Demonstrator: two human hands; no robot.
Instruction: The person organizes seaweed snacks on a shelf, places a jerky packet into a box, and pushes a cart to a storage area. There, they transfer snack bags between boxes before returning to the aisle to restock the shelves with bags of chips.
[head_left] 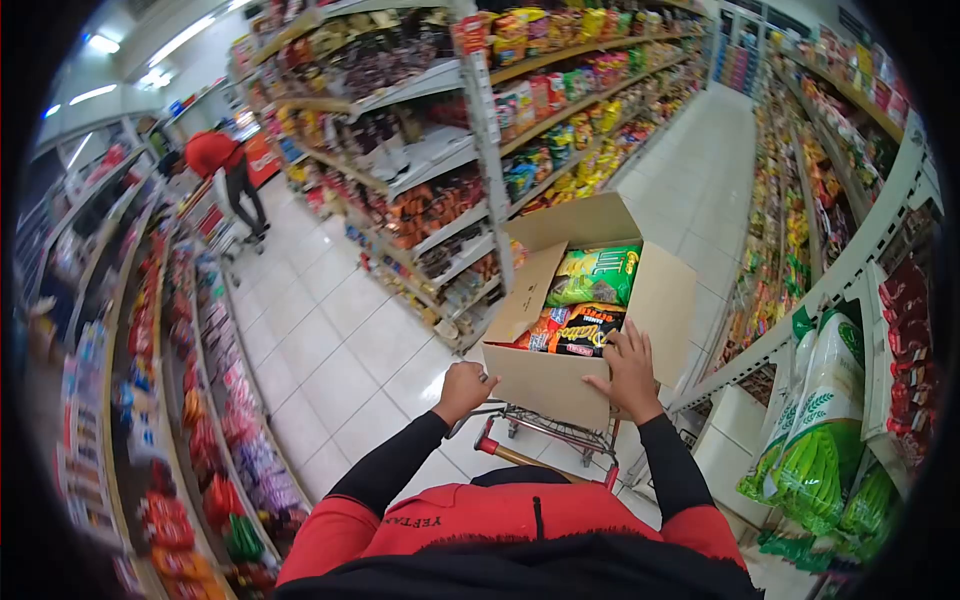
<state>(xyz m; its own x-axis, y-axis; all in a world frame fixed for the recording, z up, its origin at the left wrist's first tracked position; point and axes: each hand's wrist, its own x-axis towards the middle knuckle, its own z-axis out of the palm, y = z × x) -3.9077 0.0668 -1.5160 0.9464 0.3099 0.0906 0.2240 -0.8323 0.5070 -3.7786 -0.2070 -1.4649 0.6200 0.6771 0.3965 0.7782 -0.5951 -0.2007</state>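
An open cardboard box (550, 385) sits on a shopping cart (545, 425) right in front of me, its flaps spread outward. Inside it lie a green snack bag (594, 276) and a black-and-orange snack bag (585, 330). My right hand (630, 375) is open, fingers spread, resting on the box's near right corner and flap. Left of the box, my left hand (464, 391) is closed; a small dark spot shows at its fingers, but I cannot make out what they hold. The cart's red-ended handle (520, 460) is close to my body.
Shelves of snack bags (590, 120) line the aisle ahead, with another shelf (790, 230) on its right. Large green-and-white sacks (815, 430) stand close at my right. A person in red (213, 153) bends by another cart (207, 215) at the far left, on the tiled floor (335, 340).
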